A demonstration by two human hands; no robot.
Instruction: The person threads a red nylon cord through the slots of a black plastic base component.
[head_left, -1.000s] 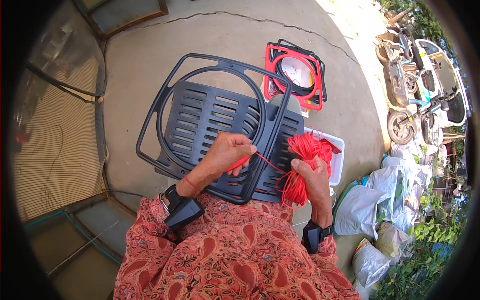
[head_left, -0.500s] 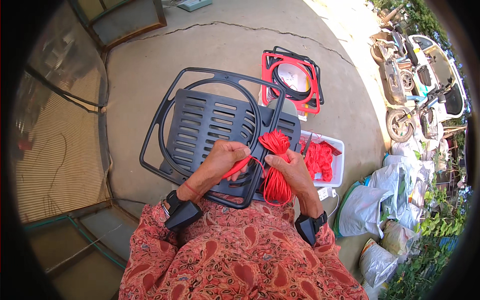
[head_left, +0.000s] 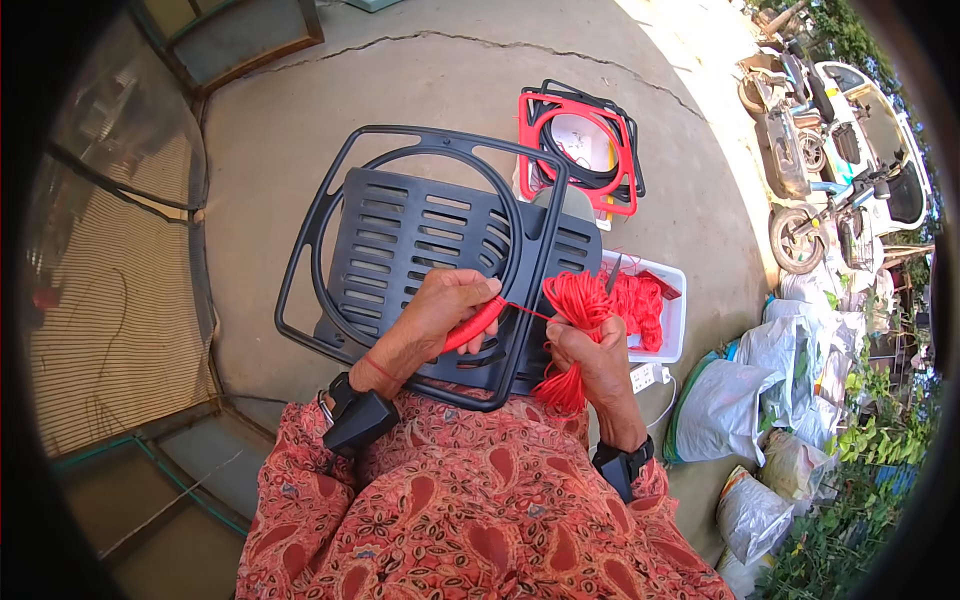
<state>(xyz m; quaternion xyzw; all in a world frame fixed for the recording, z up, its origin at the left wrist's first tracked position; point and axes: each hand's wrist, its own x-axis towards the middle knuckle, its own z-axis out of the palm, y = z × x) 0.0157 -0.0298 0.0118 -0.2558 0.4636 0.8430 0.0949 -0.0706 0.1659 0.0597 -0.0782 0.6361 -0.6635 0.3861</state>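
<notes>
A black metal frame [head_left: 516, 230] with an inner ring lies tilted over a dark slatted plastic seat [head_left: 411, 245] in front of me. Part of its ring near me is wrapped in red cord [head_left: 484, 322]. My left hand [head_left: 445, 312] is closed on that wrapped part, thumb and finger at the end of the wrapping. A thin strand runs from there, straight, over the frame's right bar. My right hand [head_left: 592, 360] is closed around a thick red cord hank [head_left: 580, 293], which bulges out above and below the fingers.
Right of the seat stands a white box [head_left: 680, 325] of red cord [head_left: 640, 312], with dark scissors [head_left: 613, 275]. Beyond are stacked red and black frames [head_left: 628, 165]. A white power strip [head_left: 645, 378] lies by the box; filled sacks [head_left: 725, 405] stand at the right.
My right hand has moved a little right with the hank and turned it. The strand between my hands went from a slack loop to straight. My left hand keeps its grip on the ring.
</notes>
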